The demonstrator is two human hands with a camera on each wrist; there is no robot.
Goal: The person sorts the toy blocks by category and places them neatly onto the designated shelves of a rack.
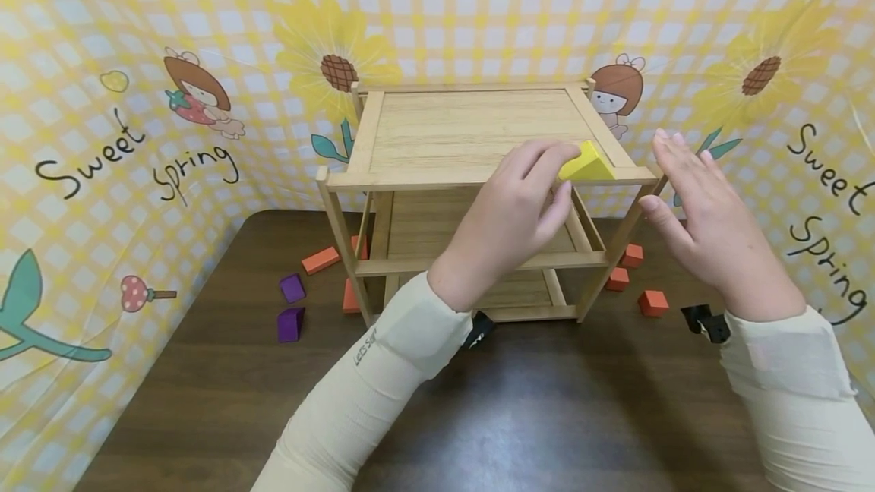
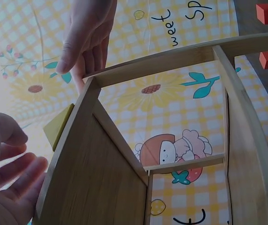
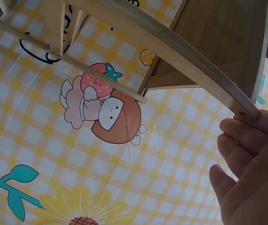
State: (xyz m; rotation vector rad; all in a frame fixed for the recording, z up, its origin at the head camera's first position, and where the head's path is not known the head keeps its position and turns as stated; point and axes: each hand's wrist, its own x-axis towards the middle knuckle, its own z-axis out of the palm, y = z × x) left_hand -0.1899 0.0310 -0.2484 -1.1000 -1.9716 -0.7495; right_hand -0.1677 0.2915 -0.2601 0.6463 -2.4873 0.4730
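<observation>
Head cam: high, facing forward and down, widest; frames the wooden rack (image 1: pixel 472 131) and table (image 1: pixel 519 408). Wrist cams: close to the rack, both rolled, facing past its frame to the gingham cloth (image 1: pixel 424 14). Head and left wrist share the yellow triangular block (image 1: pixel 589 162).

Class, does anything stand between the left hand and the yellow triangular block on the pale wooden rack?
Nothing visible does: the left wrist view shows only a gap between the left hand and the yellow triangular block on the pale wooden rack. The right hand is beyond the block.
</observation>
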